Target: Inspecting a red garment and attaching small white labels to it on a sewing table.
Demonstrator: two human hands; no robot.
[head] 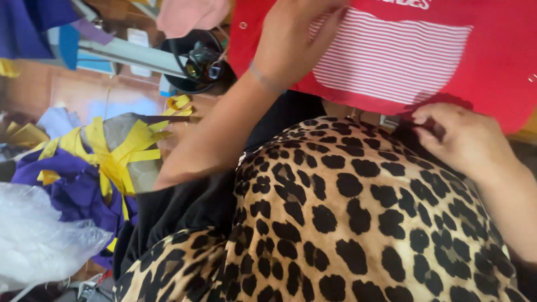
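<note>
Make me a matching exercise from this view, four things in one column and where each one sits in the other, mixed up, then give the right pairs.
Things:
1. red garment with a striped panel
2. yellow fabric strips
3. clear plastic bag
4. leopard-print fabric

Places:
A. bottom left corner
B. top right, under both hands
C. across the lap, centre and bottom
D. left, on purple cloth

Pairs: 1-B, 2-D, 3-A, 4-C

The left hand presses flat on the garment; the right hand pinches its lower edge.

Red garment (492, 61) with a red-and-white striped panel (386, 56); leopard-print fabric (347, 223); yellow strips (117, 151).
</note>
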